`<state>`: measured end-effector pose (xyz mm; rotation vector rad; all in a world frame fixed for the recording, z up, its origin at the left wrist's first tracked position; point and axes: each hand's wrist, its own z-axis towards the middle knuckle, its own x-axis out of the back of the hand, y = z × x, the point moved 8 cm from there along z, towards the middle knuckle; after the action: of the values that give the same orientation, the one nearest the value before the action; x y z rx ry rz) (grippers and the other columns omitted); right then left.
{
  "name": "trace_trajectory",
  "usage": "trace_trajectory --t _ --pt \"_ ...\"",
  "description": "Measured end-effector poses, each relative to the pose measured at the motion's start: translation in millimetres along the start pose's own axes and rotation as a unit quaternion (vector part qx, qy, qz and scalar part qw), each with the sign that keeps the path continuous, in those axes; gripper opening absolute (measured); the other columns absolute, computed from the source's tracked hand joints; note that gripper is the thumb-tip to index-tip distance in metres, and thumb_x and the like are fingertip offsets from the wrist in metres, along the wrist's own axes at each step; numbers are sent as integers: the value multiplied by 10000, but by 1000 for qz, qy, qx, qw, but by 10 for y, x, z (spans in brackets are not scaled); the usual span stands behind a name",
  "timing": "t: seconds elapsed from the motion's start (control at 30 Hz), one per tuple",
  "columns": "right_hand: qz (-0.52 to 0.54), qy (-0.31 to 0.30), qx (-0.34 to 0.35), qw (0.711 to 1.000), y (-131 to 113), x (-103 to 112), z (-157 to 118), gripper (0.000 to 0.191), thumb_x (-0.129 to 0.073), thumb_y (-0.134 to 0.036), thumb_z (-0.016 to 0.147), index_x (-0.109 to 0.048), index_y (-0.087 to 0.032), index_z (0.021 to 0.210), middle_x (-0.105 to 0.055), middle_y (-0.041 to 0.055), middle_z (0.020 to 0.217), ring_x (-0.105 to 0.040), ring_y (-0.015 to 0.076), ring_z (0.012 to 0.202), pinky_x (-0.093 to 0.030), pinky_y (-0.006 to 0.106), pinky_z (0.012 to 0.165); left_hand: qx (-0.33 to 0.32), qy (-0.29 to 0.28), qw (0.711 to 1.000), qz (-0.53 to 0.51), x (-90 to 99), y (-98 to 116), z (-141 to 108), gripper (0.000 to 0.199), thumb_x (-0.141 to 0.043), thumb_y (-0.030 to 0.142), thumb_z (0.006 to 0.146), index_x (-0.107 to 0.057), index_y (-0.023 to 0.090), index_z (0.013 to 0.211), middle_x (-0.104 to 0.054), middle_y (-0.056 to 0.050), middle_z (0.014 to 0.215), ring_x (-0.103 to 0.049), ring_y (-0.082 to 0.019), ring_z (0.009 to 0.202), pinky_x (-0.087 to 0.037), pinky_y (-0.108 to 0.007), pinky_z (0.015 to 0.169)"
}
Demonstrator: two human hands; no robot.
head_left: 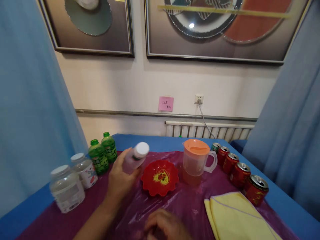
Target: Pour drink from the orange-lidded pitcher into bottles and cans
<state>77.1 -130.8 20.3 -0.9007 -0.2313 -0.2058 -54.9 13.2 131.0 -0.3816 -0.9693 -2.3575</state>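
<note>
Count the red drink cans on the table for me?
4 red metal drink cans in a row along the table's right side; a green-topped can behind them may hide more.

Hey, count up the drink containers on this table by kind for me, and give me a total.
Red cans: 4
Green can: 1
Green bottles: 2
Clear white-capped jars: 2
Small white-capped bottle, held tilted in the left hand: 1
Orange-lidded pitcher: 1
Total: 11
</note>
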Motion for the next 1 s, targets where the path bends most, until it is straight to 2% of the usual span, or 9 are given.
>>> trace_trajectory --t 0.07,0.17,0.23,0.3,0.47,0.57,0.73,1.0 --pt "-37 30 -38 998 66 286 195 222 -632 -169 807 -662 -234 1017 -700 15 885 -666 153 773 -525 243 695 -70 11 997 37 -192 46 62 594 -679 410 791 -531 202 1328 -654 -130 1308 -605 -322 1202 -446 -488 1046" --pt "-48 126 -104 985 245 723 461 246 -647 -217 844 -635 -214 1089 -697 29 930 -648 153 776 -520 262 714 -144 45 984 92 -390 29 47 531 -664 366 822 -524 195 1305 -661 -142 1267 -584 -333 1209 -365 -516 1093" --pt "-29 189 -127 973 390 915 557 309 -670 -270 854 -609 -203 1150 -686 41 963 -641 155 771 -523 267 704 -191 61 974 109 -473 15 -25 492 -644 344 847 -523 203 1304 -659 -145 1272 -571 -329 1232 -313 -520 1125" --pt "-11 233 -131 963 530 1013 583 382 -696 -320 854 -584 -196 1197 -673 41 960 -631 149 747 -521 262 677 -232 68 963 120 -522 -2 -118 486 -621 311 862 -518 217 1328 -660 -144 1277 -571 -324 1230 -266 -533 1148" --pt "4 277 -128 952 768 1035 469 416 -680 -424 884 -579 -183 1207 -665 32 903 -618 144 729 -510 246 657 -310 40 937 157 -619 -24 -289 488 -588 163 844 -561 251 1323 -675 -134 1256 -561 -325 1224 -226 -565 1152" --pt "4 255 -140 957 826 988 422 355 -639 -459 916 -606 -184 1136 -658 16 842 -614 148 727 -492 240 653 -326 20 932 154 -665 -26 -316 500 -566 112 835 -581 261 1312 -681 -128 1247 -550 -324 1241 -224 -576 1152" --pt "29 193 -155 968 862 897 411 288 -603 -457 949 -618 -190 1054 -687 16 830 -628 160 761 -485 247 682 -346 7 928 139 -696 4 -358 489 -581 145 843 -594 293 1309 -687 -110 1236 -546 -320 1242 -216 -581 1159" --pt "-1 198 -138 970 858 907 367 240 -607 -422 949 -640 -194 1017 -706 25 856 -614 144 718 -474 236 652 -339 -8 934 112 -717 -3 -353 455 -596 198 855 -613 305 1298 -701 -95 1204 -570 -313 1202 -226 -561 1158"
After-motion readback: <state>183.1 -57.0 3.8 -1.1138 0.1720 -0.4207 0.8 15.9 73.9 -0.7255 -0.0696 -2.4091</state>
